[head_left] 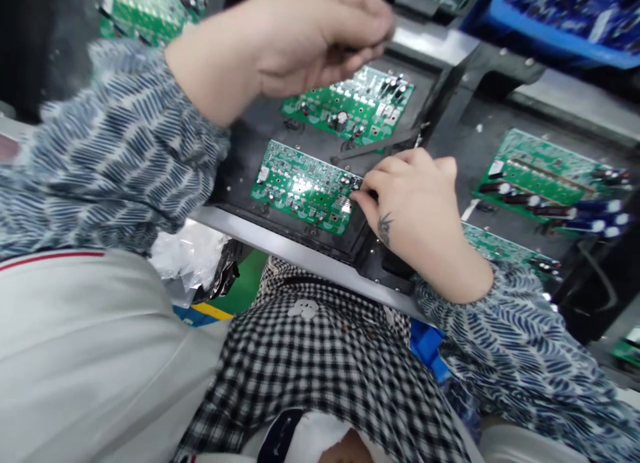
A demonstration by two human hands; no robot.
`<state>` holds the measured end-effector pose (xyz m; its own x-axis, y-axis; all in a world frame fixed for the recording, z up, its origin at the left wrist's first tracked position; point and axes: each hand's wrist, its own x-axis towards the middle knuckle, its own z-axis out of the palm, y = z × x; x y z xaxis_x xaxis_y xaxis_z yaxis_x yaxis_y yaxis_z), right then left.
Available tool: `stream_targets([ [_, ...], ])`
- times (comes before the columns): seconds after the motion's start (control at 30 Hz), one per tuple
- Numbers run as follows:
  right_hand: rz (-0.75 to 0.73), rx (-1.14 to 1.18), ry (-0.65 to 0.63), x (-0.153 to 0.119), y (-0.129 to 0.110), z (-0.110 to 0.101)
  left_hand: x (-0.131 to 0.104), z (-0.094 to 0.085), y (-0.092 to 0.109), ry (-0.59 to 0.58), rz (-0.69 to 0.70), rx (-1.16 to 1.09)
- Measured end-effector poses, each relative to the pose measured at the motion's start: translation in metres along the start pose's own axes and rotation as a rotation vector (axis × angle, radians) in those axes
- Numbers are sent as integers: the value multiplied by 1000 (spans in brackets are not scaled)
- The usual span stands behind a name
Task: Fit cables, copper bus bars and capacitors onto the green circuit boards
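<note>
The near green circuit board (305, 190) lies in a dark fixture in front of me. At its right edge is my right hand (413, 213), thumb and fingers pinched together by small black capacitors (350, 180). Whatever the fingertips grip there is hidden. My left hand (320, 33) is raised over the far green circuit board (355, 113), covering part of it. Its fingers curl inward and are slightly blurred, so I cannot make out what they hold. A thin dark bar (380, 145) lies across the fixture near the far board's lower edge.
To the right sits another board (550, 176) with large capacitors, and a partly hidden board (510, 246) below it. A blue bin (560, 33) of blue parts stands at the upper right. Another board (145, 10) is at the upper left. A metal rail (280, 240) edges the bench.
</note>
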<state>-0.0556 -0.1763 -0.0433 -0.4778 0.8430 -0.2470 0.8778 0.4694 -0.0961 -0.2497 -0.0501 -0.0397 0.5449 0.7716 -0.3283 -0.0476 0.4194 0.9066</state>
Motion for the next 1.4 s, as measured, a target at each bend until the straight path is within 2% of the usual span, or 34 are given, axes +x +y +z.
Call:
stream_targets([
  [0.07,37,-17,-46,0,-2,-1,2,-14,-1,-18,-16,84],
  [0.17,52,-44,-105,-1,-4,-4,4,-19,-5,-54,-84,-52],
  [0.27,1,-102,-132,-1,-5,-8,3,-5,-16,-48,-181,-211],
  [0.43,-37,-189,-163,-2,-1,-9,-10,23,-41,-102,-326,-311],
  [0.53,-46,-174,-139,-8,13,-3,-18,34,-52,-170,-390,-300],
  [0.63,-52,-90,-121,-24,40,0,-23,48,-57,-236,-419,-281],
  [0.73,-39,91,-62,-47,71,-7,-21,72,-57,-251,-410,-302],
  [0.8,40,222,53,-62,83,-17,-18,91,-56,-235,-393,-327],
  [0.93,179,355,235,-77,76,-34,-11,123,-54,-244,-411,-374],
  [1.07,141,385,323,-75,69,-42,-6,136,-50,-233,-451,-425],
  [1.13,146,382,368,-68,85,-45,-4,140,-48,-193,-432,-449],
  [1.23,183,262,445,-50,128,-45,0,147,-47,-128,-412,-445],
  [1.33,203,84,317,-28,169,-36,1,156,-48,-99,-401,-391],
  [1.4,283,21,258,-16,182,-27,2,158,-49,-106,-381,-365],
])
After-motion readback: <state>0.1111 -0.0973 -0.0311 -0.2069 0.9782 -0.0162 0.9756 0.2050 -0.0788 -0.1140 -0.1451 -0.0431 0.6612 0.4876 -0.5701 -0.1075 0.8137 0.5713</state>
